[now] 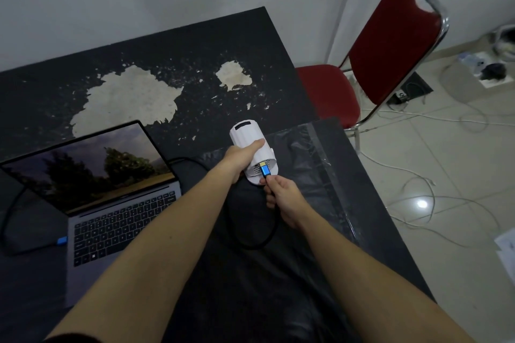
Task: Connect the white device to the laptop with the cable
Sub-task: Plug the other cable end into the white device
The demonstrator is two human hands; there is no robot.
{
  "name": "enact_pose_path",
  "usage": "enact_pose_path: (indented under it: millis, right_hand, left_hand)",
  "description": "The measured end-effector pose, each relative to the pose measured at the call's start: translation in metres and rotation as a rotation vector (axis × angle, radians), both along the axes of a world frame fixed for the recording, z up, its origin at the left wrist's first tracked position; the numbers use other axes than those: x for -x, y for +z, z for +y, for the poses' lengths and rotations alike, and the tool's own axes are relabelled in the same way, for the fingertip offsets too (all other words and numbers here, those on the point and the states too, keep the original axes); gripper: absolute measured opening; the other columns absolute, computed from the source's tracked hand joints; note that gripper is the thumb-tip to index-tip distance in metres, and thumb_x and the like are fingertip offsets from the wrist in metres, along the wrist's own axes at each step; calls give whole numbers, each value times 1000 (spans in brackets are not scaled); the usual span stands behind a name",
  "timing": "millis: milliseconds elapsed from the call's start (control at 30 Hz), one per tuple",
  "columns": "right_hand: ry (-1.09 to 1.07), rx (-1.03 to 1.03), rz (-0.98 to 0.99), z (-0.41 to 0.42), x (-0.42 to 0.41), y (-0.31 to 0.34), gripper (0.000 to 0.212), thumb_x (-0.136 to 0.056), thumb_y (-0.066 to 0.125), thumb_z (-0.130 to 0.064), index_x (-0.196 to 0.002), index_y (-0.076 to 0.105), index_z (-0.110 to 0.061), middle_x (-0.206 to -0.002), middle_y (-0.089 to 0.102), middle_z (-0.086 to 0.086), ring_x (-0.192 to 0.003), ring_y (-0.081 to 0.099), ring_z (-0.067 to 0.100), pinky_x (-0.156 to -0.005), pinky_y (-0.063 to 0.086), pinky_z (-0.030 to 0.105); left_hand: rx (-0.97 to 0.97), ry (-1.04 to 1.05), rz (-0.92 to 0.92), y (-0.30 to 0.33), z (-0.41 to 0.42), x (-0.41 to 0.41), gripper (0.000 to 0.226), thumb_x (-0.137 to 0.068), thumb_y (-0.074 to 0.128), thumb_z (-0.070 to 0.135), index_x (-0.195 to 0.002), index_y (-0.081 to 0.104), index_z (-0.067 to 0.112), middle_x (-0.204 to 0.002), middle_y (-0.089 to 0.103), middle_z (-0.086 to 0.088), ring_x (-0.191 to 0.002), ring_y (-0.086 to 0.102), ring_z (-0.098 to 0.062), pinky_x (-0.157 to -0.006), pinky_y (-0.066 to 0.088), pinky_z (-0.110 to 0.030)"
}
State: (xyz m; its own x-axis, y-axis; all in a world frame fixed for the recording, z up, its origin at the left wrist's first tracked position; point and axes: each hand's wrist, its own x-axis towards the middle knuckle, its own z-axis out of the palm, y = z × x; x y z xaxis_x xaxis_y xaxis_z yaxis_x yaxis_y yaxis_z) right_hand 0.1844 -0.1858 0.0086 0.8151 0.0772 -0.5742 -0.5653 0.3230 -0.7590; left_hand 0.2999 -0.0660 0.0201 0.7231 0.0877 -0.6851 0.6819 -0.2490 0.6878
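The white device (245, 135) lies on its side on the black table (195, 44), its port end facing me. My left hand (241, 156) grips its body from the left, thumb across the top. My right hand (281, 198) pinches the black cable (259, 243) just behind its blue plug (265, 171), whose gold tip sits at a port on the device's end face. The cable loops down, then runs behind the open laptop (111, 203). A second blue plug (62, 240) sits at the laptop's left side.
The tabletop has large peeled pale patches (125, 100). Shiny black plastic sheet (306, 164) covers the near right part of the table. A red chair (390, 50) stands right of the table. White cables (418, 184) and a power strip (485, 69) lie on the tiled floor.
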Motion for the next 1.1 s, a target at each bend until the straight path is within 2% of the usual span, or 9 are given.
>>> enact_pose_path:
  millis: [133,300,500,600,733,933,1100]
  right_hand:
    - [-14,66,10,-1,2,-1,23,-106,44,-19,-100,62,-5,-62,42,-3,-46,33,5,-44,29,20]
    - [-47,137,13,1,8,-2,24,-105,44,-18,-98,62,-5,-63,41,-2,-45,33,5,-44,29,20]
    - [-54,146,9,-1,16,-6,27,-105,43,-18,-107,63,1,-63,42,-2,-48,35,6,-46,31,21]
    - [-54,136,-14,-2,18,-8,25,-105,44,-17,-106,64,-2,-64,43,-2,-48,36,6,-47,31,22]
    - [-56,116,-14,-1,18,-9,24,-105,45,-18,-104,66,-5,-63,43,-3,-48,36,6,-48,32,22]
    - [-63,140,2,-2,14,-7,24,-104,45,-17,-102,65,-4,-63,43,-3,-48,36,5,-46,33,21]
    - [-89,150,10,3,16,-12,23,-105,44,-19,-96,63,-8,-62,44,-2,-46,36,6,-44,32,20]
  left_hand:
    - [-21,0,-21,3,-2,4,90,-64,79,61,-131,52,8,-119,66,-7,-96,66,-21,-85,55,-36]
    - [-45,-18,-73,5,-7,11,94,-70,78,57,-138,38,7,-130,56,-6,-107,58,-23,-83,48,-34]
    - [-23,-59,-71,0,-9,15,96,-65,77,62,-138,40,11,-130,58,-5,-108,60,-23,-89,51,-38]
    - [12,-62,-70,1,-9,16,97,-59,77,65,-134,47,13,-127,62,-4,-103,64,-20,-84,54,-36]
    - [-12,-66,-67,1,-10,16,87,-71,76,59,-136,44,11,-126,60,-4,-105,62,-22,-79,50,-33]
    - [-24,-96,-54,4,-9,13,91,-67,77,63,-136,45,12,-127,62,-5,-102,63,-21,-72,50,-31]
    - [-66,-100,-79,2,-14,19,91,-74,75,58,-141,36,10,-134,55,-6,-110,58,-24,-82,47,-34]
